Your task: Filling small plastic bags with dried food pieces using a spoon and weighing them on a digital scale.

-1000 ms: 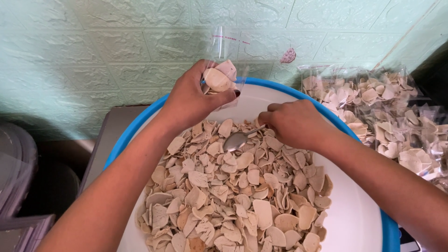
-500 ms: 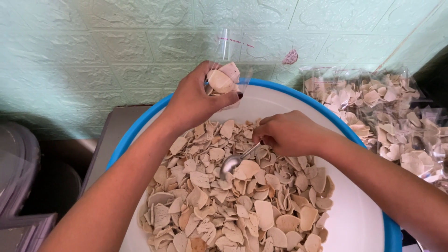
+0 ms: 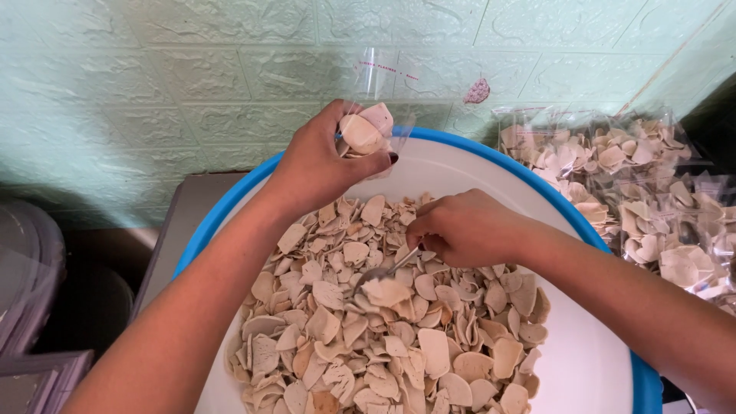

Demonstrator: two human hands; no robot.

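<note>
Left hand (image 3: 318,165) grips the clear bag (image 3: 373,115) upright; right hand (image 3: 460,228) holds the spoon (image 3: 383,274), best lifted level, loaded with crackers (image 3: 383,330).

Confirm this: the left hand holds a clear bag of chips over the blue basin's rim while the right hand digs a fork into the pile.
Not quite. In the head view the right hand holds a spoon, not a fork. The rest stands: the left hand holds the clear bag over the blue basin's rim.

bag (image 3: 373,115): clear plastic, upright, partly filled, at basin's far rim
spoon (image 3: 381,274): metal, bowl buried in chips, basin centre
</note>
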